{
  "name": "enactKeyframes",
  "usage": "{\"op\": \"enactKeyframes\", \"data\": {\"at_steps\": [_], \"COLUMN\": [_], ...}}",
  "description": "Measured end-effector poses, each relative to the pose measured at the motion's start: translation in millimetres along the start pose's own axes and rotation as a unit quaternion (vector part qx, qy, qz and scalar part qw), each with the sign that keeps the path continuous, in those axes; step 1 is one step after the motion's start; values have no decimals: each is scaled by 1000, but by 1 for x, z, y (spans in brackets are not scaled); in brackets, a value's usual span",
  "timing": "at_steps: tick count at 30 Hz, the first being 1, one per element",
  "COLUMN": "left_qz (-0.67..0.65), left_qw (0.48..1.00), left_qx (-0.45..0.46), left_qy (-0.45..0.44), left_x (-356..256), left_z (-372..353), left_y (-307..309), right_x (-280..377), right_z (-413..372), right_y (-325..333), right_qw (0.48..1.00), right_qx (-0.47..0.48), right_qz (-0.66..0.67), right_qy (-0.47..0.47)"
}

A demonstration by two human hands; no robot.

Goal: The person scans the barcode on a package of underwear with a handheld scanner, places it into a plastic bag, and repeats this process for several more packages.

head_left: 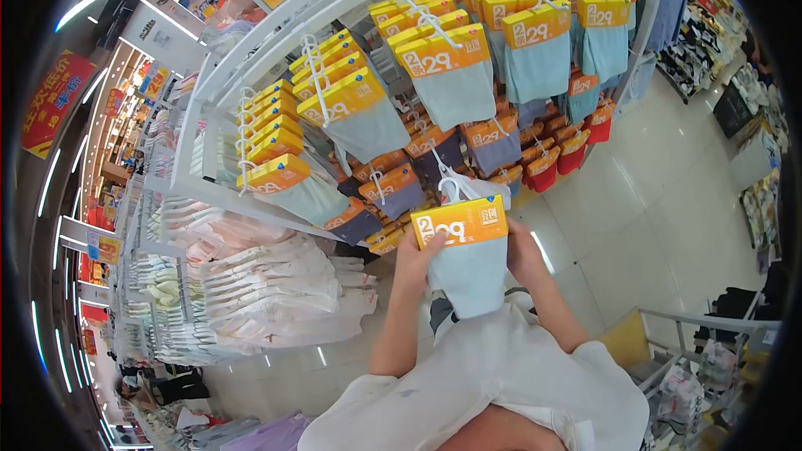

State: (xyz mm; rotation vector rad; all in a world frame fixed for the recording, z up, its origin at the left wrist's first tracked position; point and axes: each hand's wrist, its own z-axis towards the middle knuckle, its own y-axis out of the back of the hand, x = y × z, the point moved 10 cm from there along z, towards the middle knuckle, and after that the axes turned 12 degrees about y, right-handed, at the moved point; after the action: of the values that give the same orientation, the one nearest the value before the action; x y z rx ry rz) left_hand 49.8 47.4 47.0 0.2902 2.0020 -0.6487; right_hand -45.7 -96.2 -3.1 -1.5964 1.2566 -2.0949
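Observation:
In front of my chest I hold a pale blue underwear pack (472, 276) with an orange card header reading "2" and "29". My left hand (415, 264) is closed on its left edge, the thumb lying over the front of the card. On the opposite edge, my right hand (524, 252) grips the pack, its fingers partly hidden behind it. A white plastic hook shows above the card. Just beyond the pack, more underwear packs (447, 75) with orange headers hang in rows from white hooks.
A white metal display rack (180, 146) rises ahead. Pale garments (276, 292) hang close together at left. Red-bottomed packs (571, 159) fill the lower rack. A glossy tiled floor (601, 234) runs to the right, with another rail (710, 315) at lower right.

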Motion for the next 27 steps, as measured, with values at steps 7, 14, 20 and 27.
{"op": "enactKeyframes", "data": {"at_steps": [7,14,20,27], "left_qz": [-20,-24,221,431], "left_qw": [996,995,955,853], "left_qx": [-44,-74,-166,-71], "left_qy": [74,62,-104,-285], "left_x": [54,43,7,-5], "left_z": [-10,-20,-26,-48], "left_y": [10,8,0,-65], "right_x": [-5,-2,26,-6], "right_z": [0,1,-3,-15], "right_y": [1,-5,-40,-10], "right_qw": [976,967,879,972], "right_qx": [-36,-20,72,-51], "right_qz": [-213,-252,-436,-221], "right_qy": [12,0,178,60]}}
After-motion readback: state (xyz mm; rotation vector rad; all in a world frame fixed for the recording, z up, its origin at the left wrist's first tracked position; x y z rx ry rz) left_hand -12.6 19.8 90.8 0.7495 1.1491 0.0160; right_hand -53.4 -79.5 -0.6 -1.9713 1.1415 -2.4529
